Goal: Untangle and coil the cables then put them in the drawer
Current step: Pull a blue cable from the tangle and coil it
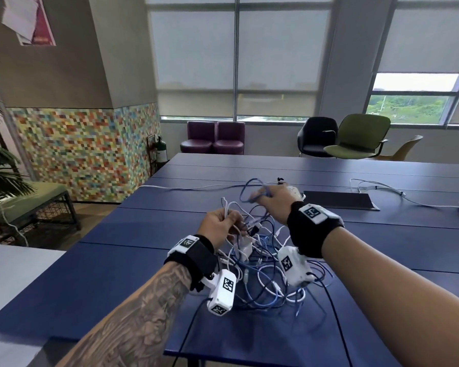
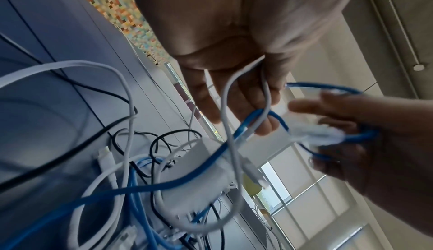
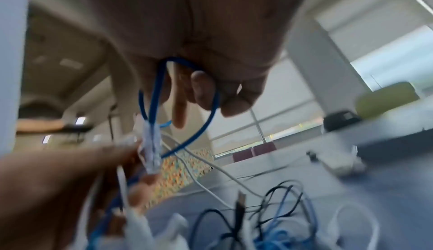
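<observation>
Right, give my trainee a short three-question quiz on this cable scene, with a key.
1. True or false: the right hand holds a loop of thin blue network cable raised above the tangled pile of blue, white and black cables.
2. Which colour is the thin cable in the left hand's grip: A black, B white, C green?
3. Fill in: the pile lies on the dark ____ tabletop.

Key: 1 true. 2 B, the thin white cable runs through the fingers. 3 blue.
</observation>
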A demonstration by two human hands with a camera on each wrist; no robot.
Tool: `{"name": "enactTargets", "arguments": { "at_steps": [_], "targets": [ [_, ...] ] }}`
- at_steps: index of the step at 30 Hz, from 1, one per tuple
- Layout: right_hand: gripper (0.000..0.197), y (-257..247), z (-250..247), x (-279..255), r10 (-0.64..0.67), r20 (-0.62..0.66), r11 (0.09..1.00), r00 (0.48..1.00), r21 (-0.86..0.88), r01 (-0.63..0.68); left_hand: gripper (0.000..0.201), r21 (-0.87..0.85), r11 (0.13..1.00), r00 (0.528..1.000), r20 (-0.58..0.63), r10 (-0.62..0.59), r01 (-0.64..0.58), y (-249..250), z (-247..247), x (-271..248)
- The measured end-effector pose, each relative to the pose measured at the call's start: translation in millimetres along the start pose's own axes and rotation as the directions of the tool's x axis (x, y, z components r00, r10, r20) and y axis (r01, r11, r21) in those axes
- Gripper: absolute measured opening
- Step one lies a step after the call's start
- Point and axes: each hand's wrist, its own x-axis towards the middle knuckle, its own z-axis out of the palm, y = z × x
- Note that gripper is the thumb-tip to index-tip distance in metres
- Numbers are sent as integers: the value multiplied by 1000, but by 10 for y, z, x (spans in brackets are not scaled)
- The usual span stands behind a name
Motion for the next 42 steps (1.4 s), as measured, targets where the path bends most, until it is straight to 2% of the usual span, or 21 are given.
{"name": "enactTargets", "arguments": {
  "at_steps": [3,5,7,9,11,13,17,19,21,22,23,24,25,26,27,28,30,32,34,37,42],
  "targets": [
    [19,-7,80,-69,33,266,869,963,-484,104,22,-5,1000,1000,-21,9,-9,74,9,3],
    [30,9,130,-70,62,309,807,949,-574,135,21,32,999,999,-29,23,-22,112,19,-6],
    [30,51,137,-43,39,290,813,956,-565,139,22,87,996,997,-61,42,-37,105,-3,-4],
    [26,102,72,3,7,183,912,983,-404,69,25,202,978,992,-95,77,-56,48,-73,26],
    [25,153,-41,81,51,-26,997,998,-57,-53,26,303,952,993,-91,75,-45,-90,-182,58],
    [27,148,-161,145,146,-157,961,977,255,-103,25,350,937,995,-101,16,20,-252,-298,78],
    [21,51,-224,197,240,-109,693,965,715,-92,21,354,916,979,-147,-142,186,-347,-375,75],
    [18,-40,-278,161,224,-43,465,974,883,-68,21,406,885,972,-155,-178,227,-332,-379,63],
    [30,-133,-372,108,206,-40,225,978,974,-8,20,444,861,967,-170,-190,248,-339,-399,65],
    [36,-164,-413,92,210,-44,160,977,987,10,21,443,859,964,-179,-195,255,-339,-414,72],
    [36,-209,-439,59,206,-47,169,978,986,12,21,432,862,961,-193,-197,264,-340,-429,85],
    [34,-227,-439,44,212,-65,279,975,960,3,21,403,875,957,-217,-192,267,-334,-447,102],
    [31,-209,-419,43,206,-103,486,973,874,-11,21,361,895,953,-243,-181,262,-310,-458,118],
    [27,-169,-385,46,166,-150,746,975,666,-24,20,320,913,950,-261,-170,251,-281,-467,135],
    [23,-120,-336,38,89,-162,939,983,342,-29,19,284,930,950,-269,-157,234,-241,-463,146],
    [23,-76,-283,12,7,-118,1000,993,3,-7,18,258,941,952,-268,-148,219,-198,-446,157],
    [28,4,-152,-63,-57,41,916,998,-394,68,20,208,960,961,-241,-136,188,-123,-395,168],
    [24,78,-41,-121,-47,161,817,986,-561,130,20,146,978,975,-190,-119,148,-49,-310,153],
    [24,139,37,-155,-25,217,774,976,-613,156,21,144,985,989,-124,-81,98,26,-231,120],
    [44,167,129,-158,-14,250,717,968,-672,183,22,146,989,998,-58,-20,28,116,-170,100],
    [37,172,248,-126,77,299,629,951,-755,186,21,176,984,998,-49,25,-16,114,-229,147]
  ]
}}
